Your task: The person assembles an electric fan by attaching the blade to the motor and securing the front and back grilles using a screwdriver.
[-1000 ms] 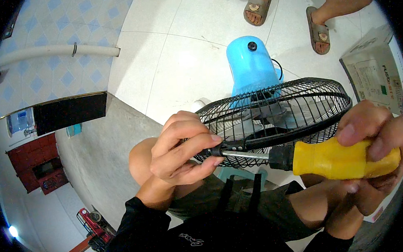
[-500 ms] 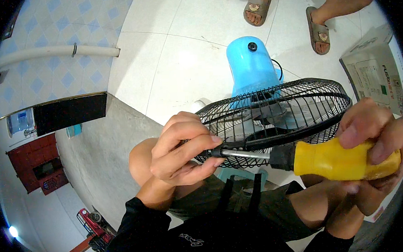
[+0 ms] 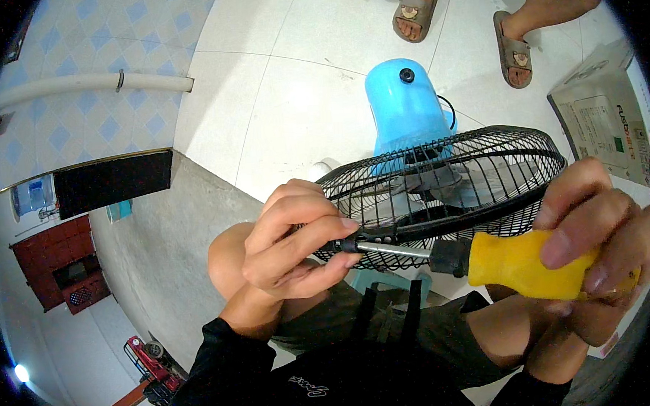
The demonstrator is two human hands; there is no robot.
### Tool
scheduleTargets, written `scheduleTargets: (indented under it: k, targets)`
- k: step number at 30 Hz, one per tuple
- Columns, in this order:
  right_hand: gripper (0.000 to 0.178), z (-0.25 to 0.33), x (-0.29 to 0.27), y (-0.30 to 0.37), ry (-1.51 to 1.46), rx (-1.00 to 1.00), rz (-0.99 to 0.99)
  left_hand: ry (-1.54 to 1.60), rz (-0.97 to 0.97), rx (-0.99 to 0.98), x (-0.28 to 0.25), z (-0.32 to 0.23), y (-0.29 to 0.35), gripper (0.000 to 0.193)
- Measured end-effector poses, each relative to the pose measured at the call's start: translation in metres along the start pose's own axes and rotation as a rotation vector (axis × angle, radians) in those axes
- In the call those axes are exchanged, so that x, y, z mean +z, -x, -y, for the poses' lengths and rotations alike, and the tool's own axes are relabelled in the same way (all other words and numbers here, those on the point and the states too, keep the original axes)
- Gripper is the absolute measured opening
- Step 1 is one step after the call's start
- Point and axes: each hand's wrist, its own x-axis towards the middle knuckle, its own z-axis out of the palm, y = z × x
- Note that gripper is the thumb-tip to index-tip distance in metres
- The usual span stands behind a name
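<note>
Screwdriver (image 3: 496,267) (yellow-handled) within fingers (image 3: 558,247) of right hand (image 3: 602,223)

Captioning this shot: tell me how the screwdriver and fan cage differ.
Colour: the screwdriver has a yellow handle, black collar and metal shaft; the cage is black. Shape: the screwdriver is straight and solid; the cage is round, open wirework. Hold: the right hand wraps the screwdriver's handle; the left hand pinches the cage near the shaft's end. Both have black parts.

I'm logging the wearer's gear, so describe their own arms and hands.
Plain black sleeves stop short of both wrists. The left hand and right hand are ungloved; no ring, watch or cable shows on either.
</note>
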Motion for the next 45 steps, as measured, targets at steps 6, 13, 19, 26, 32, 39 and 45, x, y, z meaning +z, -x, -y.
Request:
scheduleTargets:
  k: [6, 13, 19, 26, 32, 39, 45]
  targets:
    - [0.052, -0.004, 0.018, 0.011, -0.160, 0.112, -0.154, -0.036, 0.006, 0.002, -0.007, -0.001, 0.004, 0.033]
    - [0.052, 0.027, 0.026, 0.000, 0.107, 0.340, -0.371, -0.030, 0.014, -0.003, -0.005, -0.002, -0.001, 0.034]
    - [0.044, 0.001, 0.005, 0.025, 0.167, 0.117, -0.170, -0.035, 0.012, -0.012, -0.007, -0.002, -0.001, 0.034]
    - [0.040, 0.019, 0.024, -0.003, 0.312, 0.142, -0.350, -0.003, -0.008, -0.030, -0.008, 0.001, -0.004, 0.035]
    - [0.052, 0.016, 0.037, 0.010, 0.203, 0.278, -0.574, -0.020, -0.035, -0.041, -0.009, -0.001, -0.003, 0.036]
    - [0.047, 0.026, 0.031, -0.001, 0.309, 0.337, -0.479, -0.035, -0.064, -0.020, -0.011, -0.001, -0.008, 0.037]
    - [0.039, 0.018, 0.028, -0.010, 0.146, 0.175, -0.423, -0.025, -0.094, 0.012, -0.009, 0.002, -0.006, 0.034]
